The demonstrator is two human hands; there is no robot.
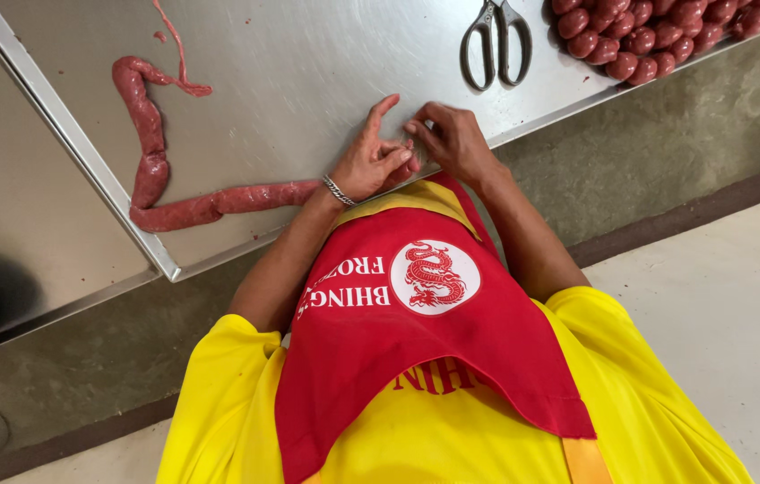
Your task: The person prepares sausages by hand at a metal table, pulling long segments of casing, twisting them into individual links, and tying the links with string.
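Scissors (496, 42) lie on the steel table (308, 81), well apart from the hands, and a heap of short red links (658, 31) sits at the table's far corner. 1 long red sausage (158, 170) curves over the steel, uneven in thickness, and its end reaches the table edge under the left hand (367, 165). That hand pinches this end, index finger stretched out. Beside it, the right hand (453, 140) bends its fingertips together at the same spot.
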